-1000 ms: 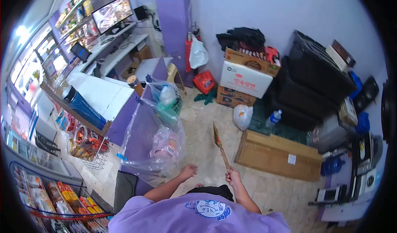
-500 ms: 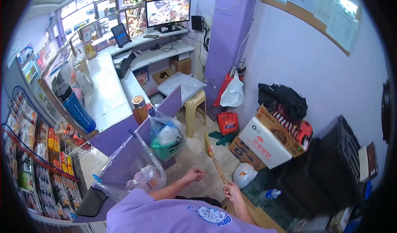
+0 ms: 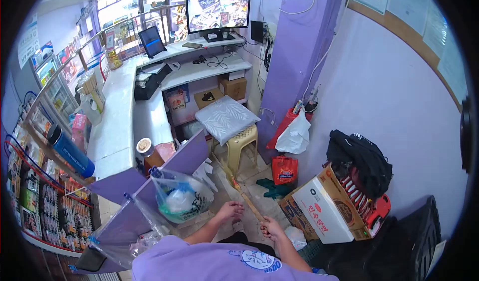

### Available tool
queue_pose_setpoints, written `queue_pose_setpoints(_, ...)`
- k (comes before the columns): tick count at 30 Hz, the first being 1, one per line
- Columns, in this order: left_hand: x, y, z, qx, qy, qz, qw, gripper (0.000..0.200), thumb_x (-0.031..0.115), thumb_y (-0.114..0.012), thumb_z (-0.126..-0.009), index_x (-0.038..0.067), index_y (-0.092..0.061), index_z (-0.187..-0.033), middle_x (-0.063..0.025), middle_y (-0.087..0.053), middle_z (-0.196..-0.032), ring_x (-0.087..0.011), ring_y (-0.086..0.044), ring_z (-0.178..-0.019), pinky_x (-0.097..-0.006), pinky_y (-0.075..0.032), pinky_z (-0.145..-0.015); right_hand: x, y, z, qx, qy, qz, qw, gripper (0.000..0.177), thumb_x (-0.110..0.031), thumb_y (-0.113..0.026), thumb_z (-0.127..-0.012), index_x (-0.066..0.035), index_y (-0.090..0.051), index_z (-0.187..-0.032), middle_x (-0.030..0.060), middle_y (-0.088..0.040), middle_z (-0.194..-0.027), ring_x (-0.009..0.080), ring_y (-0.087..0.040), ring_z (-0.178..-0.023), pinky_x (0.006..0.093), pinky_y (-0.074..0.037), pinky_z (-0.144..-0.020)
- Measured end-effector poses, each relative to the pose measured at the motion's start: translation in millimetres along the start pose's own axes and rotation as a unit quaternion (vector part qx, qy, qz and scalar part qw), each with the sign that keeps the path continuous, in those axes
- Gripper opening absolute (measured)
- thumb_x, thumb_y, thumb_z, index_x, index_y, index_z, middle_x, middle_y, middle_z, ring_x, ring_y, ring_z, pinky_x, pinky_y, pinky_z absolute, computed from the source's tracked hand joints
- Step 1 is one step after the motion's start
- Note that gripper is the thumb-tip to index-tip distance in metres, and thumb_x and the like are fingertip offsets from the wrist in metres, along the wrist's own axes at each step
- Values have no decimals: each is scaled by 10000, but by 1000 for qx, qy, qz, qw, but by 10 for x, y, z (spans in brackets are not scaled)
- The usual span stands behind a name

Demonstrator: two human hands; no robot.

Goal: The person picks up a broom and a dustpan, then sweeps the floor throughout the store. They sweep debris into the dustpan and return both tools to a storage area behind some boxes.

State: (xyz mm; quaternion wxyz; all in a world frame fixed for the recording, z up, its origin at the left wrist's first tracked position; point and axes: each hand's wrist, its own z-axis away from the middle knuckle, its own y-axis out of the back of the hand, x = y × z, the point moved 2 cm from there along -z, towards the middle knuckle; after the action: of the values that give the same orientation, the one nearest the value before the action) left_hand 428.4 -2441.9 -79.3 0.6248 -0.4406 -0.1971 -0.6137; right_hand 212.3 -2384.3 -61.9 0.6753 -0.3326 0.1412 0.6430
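My right hand point(image 3: 271, 228) is wrapped round the lower end of a long wooden handle. It belongs to what looks like a broom point(image 3: 253, 207), reaching forward and left from my fist, with an orange-red binding and a narrow yellowish far end near the stool. Held out over the floor, my left hand point(image 3: 230, 210) has its fingers loosely apart and nothing in them; it is beside the handle, not on it. A clear plastic bag with green and white contents point(image 3: 182, 199) hangs on the low purple partition point(image 3: 187, 158) to its left.
A beige stool point(image 3: 243, 148) with a grey cushion point(image 3: 227, 119) stands ahead. On the right are a red bag point(image 3: 285, 169), cardboard boxes point(image 3: 322, 208) and a black bin point(image 3: 404, 241). The white counter point(image 3: 112, 116) runs along the left, with a blue tumbler point(image 3: 72, 151) at its edge.
My view has moved forward, so the stool and counter appear nearer. The broom's far end has come closer to the stool. Both hands keep much the same pose.
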Motion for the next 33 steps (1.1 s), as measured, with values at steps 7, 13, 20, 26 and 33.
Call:
queue_pose_setpoints(7,825,3,-752,19,-47,7,999,238,116,-495,-829,23,-507,-1048,-85,-593,-963,-181,-590,-849,-287,-461,-729,-1077,64,-607,-24,-30,92,995,526,-91,-529,-813,-60,-277,-1274,34,-457,-631,64,-367,-396,194,-248,-322)
queue_pose_setpoints(13,1171,133,-911,58,-92,43,993,196,103,-474,-851,27,-514,-1027,-78,-596,-973,-154,-584,-847,-272,-459,-718,-1689,-124,-1205,-58,-79,121,988,169,-128,-499,-848,-38,-420,-968,24,-439,-614,58,-369,-399,187,-226,-301)
queue_pose_setpoints(20,1370,297,-1067,143,-119,77,979,198,94,-470,-861,19,-512,-1040,-86,-596,-972,-144,-582,-837,-249,-454,-699,-2223,-494,-2183,-130,-140,91,977,125,-174,-469,-873,-68,-406,-849,23,-419,-613,67,-339,-419,187,-227,-310)
queue_pose_setpoints(26,1616,428,-1457,249,-123,117,953,199,86,-480,-853,15,-520,-1035,-81,-600,-958,-139,-580,-815,-239,-455,-676,-2758,-787,-2894,-201,-208,64,955,118,-171,-433,-885,-69,-399,-839,27,-420,-640,75,-352,-456,188,-244,-337)
queue_pose_setpoints(33,2219,359,-2112,367,-138,195,899,197,84,-478,-848,13,-516,-1028,-90,-598,-955,-151,-577,-814,-263,-456,-703,-3521,-996,-3454,-207,-307,55,927,104,-116,-425,-870,-30,-429,-811,42,-451,-650,112,-405,-497,208,-329,-404)
